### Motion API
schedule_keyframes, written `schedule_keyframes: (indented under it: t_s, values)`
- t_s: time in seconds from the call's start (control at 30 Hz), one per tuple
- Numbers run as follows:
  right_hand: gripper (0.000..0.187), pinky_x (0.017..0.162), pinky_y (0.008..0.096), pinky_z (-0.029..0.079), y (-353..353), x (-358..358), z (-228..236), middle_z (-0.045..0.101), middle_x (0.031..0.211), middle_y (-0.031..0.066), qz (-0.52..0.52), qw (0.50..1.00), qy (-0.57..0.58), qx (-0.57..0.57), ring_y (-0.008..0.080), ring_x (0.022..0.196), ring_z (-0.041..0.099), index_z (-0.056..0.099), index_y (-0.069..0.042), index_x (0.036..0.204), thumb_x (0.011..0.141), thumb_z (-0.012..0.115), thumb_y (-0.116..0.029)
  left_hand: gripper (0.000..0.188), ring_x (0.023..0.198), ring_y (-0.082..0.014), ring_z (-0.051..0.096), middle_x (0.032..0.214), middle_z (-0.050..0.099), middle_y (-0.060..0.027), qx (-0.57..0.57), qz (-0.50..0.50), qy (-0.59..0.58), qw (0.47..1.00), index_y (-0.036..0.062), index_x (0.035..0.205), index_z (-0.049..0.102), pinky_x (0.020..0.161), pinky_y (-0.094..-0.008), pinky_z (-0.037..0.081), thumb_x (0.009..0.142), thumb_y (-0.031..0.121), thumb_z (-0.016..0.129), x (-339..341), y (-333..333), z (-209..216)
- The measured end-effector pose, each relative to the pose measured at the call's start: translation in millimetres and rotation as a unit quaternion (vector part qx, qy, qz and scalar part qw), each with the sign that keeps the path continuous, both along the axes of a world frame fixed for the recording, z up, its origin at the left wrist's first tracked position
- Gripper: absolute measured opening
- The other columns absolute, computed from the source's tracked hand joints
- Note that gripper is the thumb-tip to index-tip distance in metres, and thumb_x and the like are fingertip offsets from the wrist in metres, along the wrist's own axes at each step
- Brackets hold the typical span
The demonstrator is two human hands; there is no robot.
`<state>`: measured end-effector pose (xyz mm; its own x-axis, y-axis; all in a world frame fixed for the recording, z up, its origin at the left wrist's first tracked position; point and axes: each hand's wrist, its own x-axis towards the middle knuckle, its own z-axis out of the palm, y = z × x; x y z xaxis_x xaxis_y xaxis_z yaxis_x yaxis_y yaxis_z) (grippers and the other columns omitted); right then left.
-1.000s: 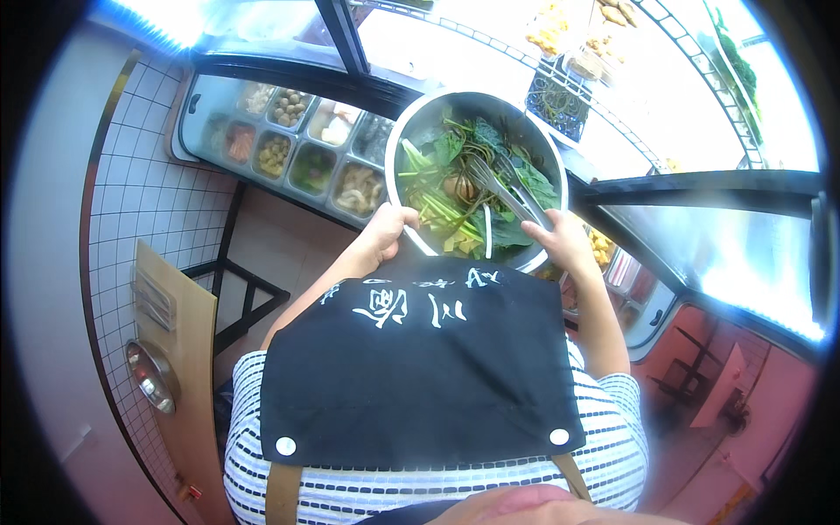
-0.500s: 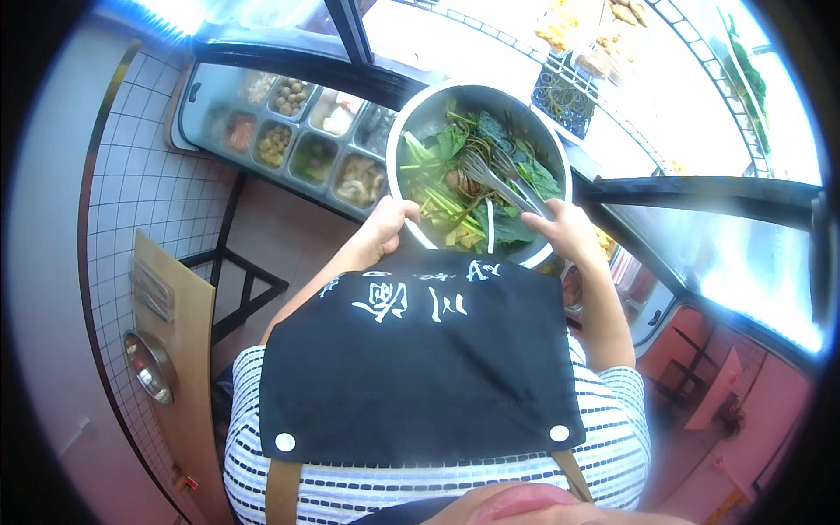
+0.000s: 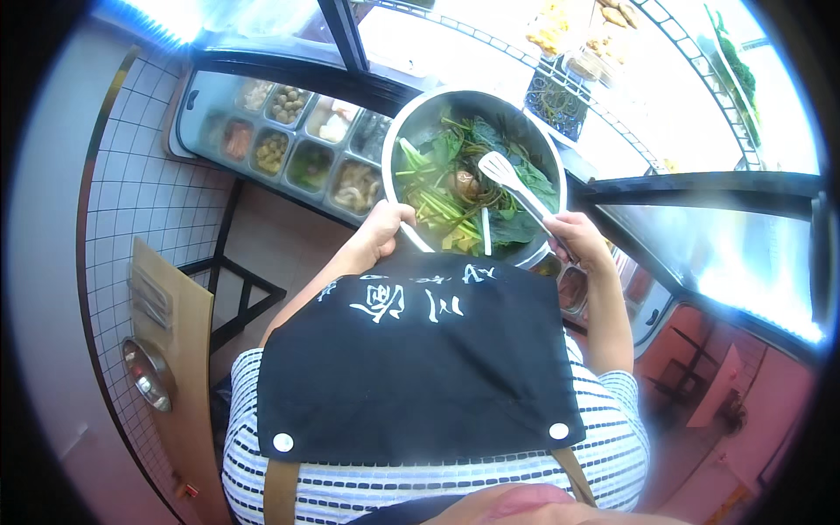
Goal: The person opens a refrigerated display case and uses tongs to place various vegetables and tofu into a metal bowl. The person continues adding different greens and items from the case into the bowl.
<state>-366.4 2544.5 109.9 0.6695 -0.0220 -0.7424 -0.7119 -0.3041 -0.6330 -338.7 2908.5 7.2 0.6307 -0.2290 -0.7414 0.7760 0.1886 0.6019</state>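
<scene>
A round metal bowl (image 3: 560,166) stands in front of me, holding leafy greens (image 3: 522,225), pale cut stalks (image 3: 435,210) and a brownish round piece (image 3: 463,184). My left hand (image 3: 385,229) grips the bowl's near left rim, its fingers partly hidden behind the wall. Slotted metal tongs (image 3: 527,192) are in my right hand (image 3: 576,234), at the bowl's near right side. Their slotted head lies over the middle of the greens, the arms close together. Whether the tongs pinch any food I cannot tell.
At the left, a chilled counter (image 3: 190,99) holds several metal trays of food, such as small round balls (image 3: 286,105). A wire rack (image 3: 573,86) with food runs along the far right. A steel bowl (image 3: 149,374) rests at a wooden board (image 3: 188,302) low on the left.
The tongs have turned and their arms, spread before, are now together above the greens. My right hand has moved slightly right and down. My left hand still holds the rim.
</scene>
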Motion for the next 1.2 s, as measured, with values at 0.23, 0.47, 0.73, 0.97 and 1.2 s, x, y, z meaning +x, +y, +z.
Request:
schedule_keyframes:
  t_s: [0.23,0.47,0.73,0.97,1.2]
  values:
    - [0.031,0.04,0.0193,0.038,-40.7,11.6,-12.5,0.059,0.067,0.0022,-0.158,0.969,-0.066,0.18,0.0065,0.045,0.049,0.063,0.001,0.097,0.098,0.061,-0.03,0.015,0.072,-0.019,0.053,0.081,0.055,-0.0072,-0.052,0.018,-0.002,0.998,-0.0029,0.083,0.062,0.064,-0.0342,0.044,0.067,-0.001,0.062,-1.0,-3.2,7.9]
    - [0.027,0.038,0.0189,0.038,-55.1,102.1,-63.6,0.06,0.066,0.002,-0.305,0.93,-0.152,0.138,0.0084,0.046,0.05,0.062,-0.005,0.095,0.099,0.061,-0.032,0.015,0.077,-0.0191,0.051,0.081,0.054,-0.0059,0.042,-0.046,0.064,0.996,-0.0014,0.081,0.062,0.071,-0.0343,0.042,0.066,-0.001,0.062,3.8,3.8,9.4]
    - [0.042,0.042,0.0292,0.042,-87.9,204.5,-114.9,0.06,0.062,0.0056,-0.227,0.898,-0.307,-0.216,0.0124,0.042,0.052,0.064,-0.002,0.078,0.094,0.067,-0.041,0.007,0.036,-0.0104,0.034,0.062,0.048,-0.0041,0.003,0.023,-0.015,1.0,0.0009,0.069,0.058,0.031,-0.0301,0.016,0.074,0.005,0.06,-0.6,-2.8,-12.3]
    - [0.071,0.076,0.0424,0.052,-94.3,170.9,-70.3,0.069,0.083,0.0204,-0.012,0.898,-0.15,-0.414,0.0313,0.079,0.068,0.067,0.006,0.092,0.088,0.059,-0.065,0.008,0.037,-0.0103,0.034,0.063,0.049,-0.004,0.032,-0.004,-0.017,0.999,0.0004,0.068,0.059,0.032,-0.0294,0.016,0.074,0.006,0.059,-2.2,0.3,-14.6]
    - [0.049,0.042,0.0251,0.039,-52.5,65.5,0.1,0.057,0.069,0.0034,-0.112,0.973,-0.148,-0.141,0.0105,0.052,0.052,0.064,0.003,0.097,0.091,0.067,-0.047,0.013,0.073,-0.0173,0.05,0.08,0.053,-0.007,-0.019,0.004,0.014,1.0,-0.002,0.079,0.06,0.063,-0.033,0.04,0.066,-0.005,0.061,-1.0,-1.5,-7.2]
